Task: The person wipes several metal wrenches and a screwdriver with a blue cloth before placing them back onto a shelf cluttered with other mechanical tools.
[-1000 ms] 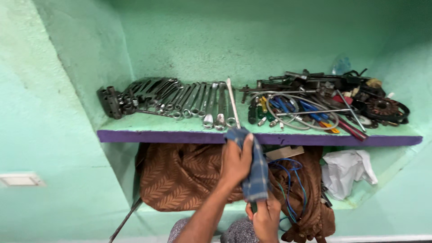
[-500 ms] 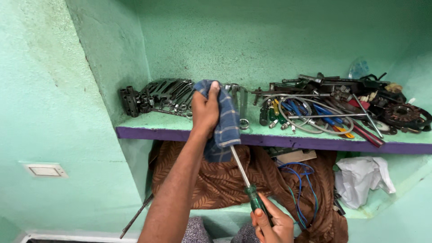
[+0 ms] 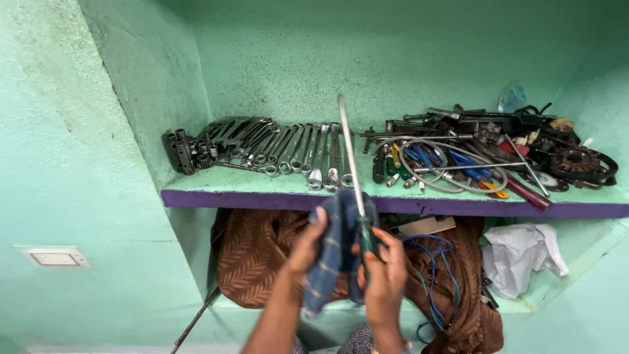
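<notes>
Long screwdriver (image 3: 350, 164), green handle, steel shaft upright before the shelf edge (image 3: 262, 198); right hand (image 3: 383, 275) grasps its handle, left hand (image 3: 304, 252) clutches a blue checked cloth (image 3: 331, 255) beside it.

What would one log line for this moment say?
left hand: holds blue checked cloth | right hand: grips green-handled screwdriver, shaft up | behind: spanners on shelf

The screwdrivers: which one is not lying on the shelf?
The long green-handled screwdriver: the right hand holds it upright, while the others lie on the shelf.
</notes>
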